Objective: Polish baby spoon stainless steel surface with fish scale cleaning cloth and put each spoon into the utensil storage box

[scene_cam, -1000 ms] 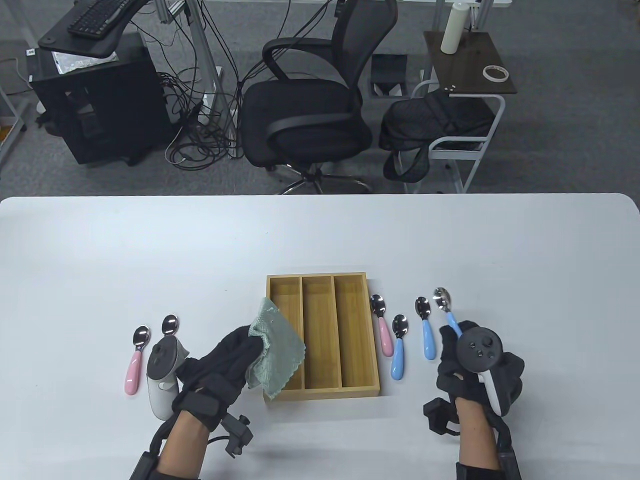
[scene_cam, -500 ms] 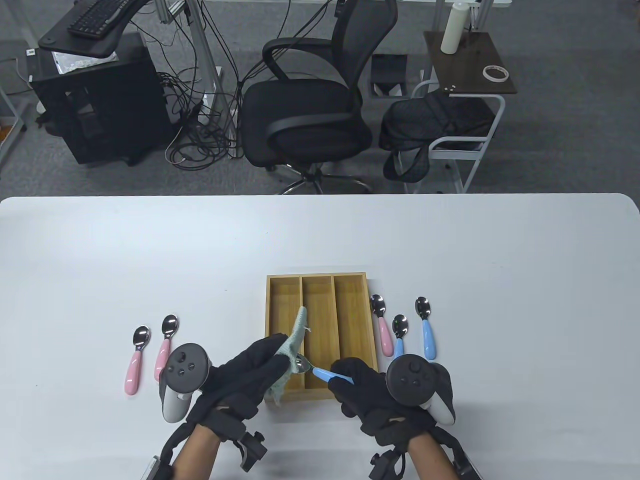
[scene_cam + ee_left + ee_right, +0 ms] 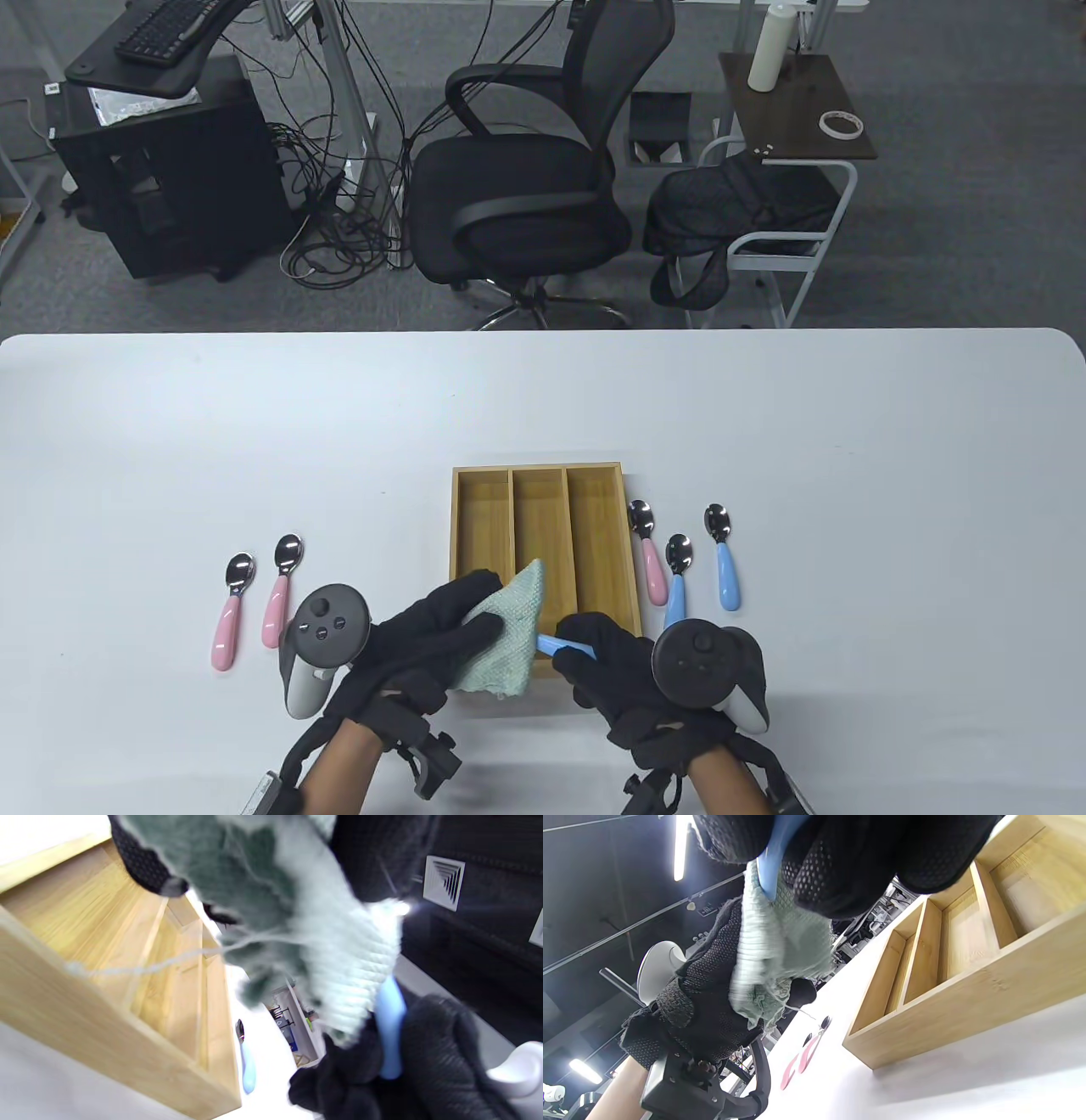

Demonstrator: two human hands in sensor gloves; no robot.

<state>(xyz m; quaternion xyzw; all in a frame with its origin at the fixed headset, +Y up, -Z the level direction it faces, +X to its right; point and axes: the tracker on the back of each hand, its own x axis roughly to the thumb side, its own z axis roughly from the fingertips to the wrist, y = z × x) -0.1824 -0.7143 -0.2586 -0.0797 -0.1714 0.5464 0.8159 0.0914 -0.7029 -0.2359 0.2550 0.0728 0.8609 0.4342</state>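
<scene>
Over the near end of the wooden storage box (image 3: 594, 475), my left hand (image 3: 450, 624) holds the pale green cloth (image 3: 509, 637) wrapped over the bowl of a blue-handled spoon (image 3: 556, 647). My right hand (image 3: 607, 649) grips that spoon's blue handle (image 3: 390, 1027); its bowl is hidden in the cloth (image 3: 772, 955). All three box compartments (image 3: 963, 938) look empty. Right of the box lie a pink spoon (image 3: 649, 556) and two blue spoons (image 3: 676, 586) (image 3: 724, 560). Two pink spoons (image 3: 231, 611) (image 3: 280, 581) lie to the left.
The white table (image 3: 254, 424) spreads wide beyond the box. Behind its far edge stand an office chair (image 3: 526, 170), a black cabinet (image 3: 161, 170) and a side stand with a bag (image 3: 747, 212).
My right hand lifted the rightmost blue spoon and carried it left over the box's near end. My left hand has turned the cloth over the spoon's bowl, which showed half a second ago.
</scene>
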